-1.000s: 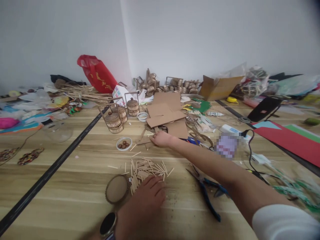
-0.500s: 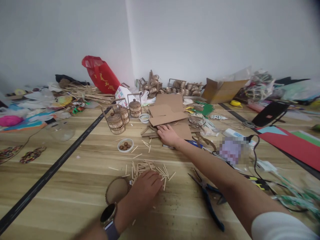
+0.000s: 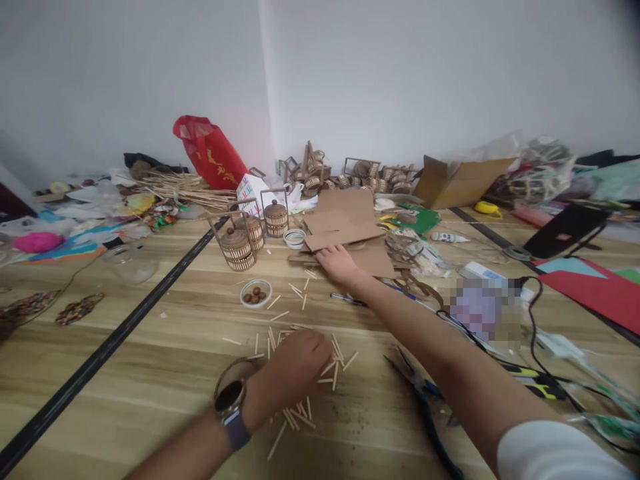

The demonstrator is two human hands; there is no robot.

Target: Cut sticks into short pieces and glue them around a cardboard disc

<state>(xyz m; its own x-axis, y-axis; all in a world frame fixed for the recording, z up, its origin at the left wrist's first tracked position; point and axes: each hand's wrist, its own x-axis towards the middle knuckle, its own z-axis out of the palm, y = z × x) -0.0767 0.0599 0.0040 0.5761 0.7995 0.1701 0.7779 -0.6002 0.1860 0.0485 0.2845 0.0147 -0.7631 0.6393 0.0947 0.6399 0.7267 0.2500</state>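
My left hand [image 3: 303, 363] hovers low over a scatter of short thin wooden sticks [image 3: 341, 353], fingers bent together and fingertips hidden. More of these sticks [image 3: 300, 415] lie beneath its wrist side. A round ring-edged brown disc [image 3: 231, 368] is partly covered by my left wrist. Farther forward, my right hand [image 3: 338, 264] is closed at the near edge of a brown cardboard piece [image 3: 347, 237], which lies on a stack of cardboard. Nearby stands a white dish [image 3: 243, 300] with several brown wooden beads [image 3: 256, 295].
Small lidded bamboo baskets [image 3: 238, 250] with tall handles stand left of the cardboard. Blue-handled pliers [image 3: 425, 407] lie under my right forearm. A pen [image 3: 345, 299], cables [image 3: 533, 320] and a black tablet-like object [image 3: 565, 230] are on the right. A red bag [image 3: 213, 157] leans at the wall.
My left hand has shifted slightly, and a group of sticks now shows below it, nearer me. My right hand stays at the cardboard edge. The whole view has moved a little.
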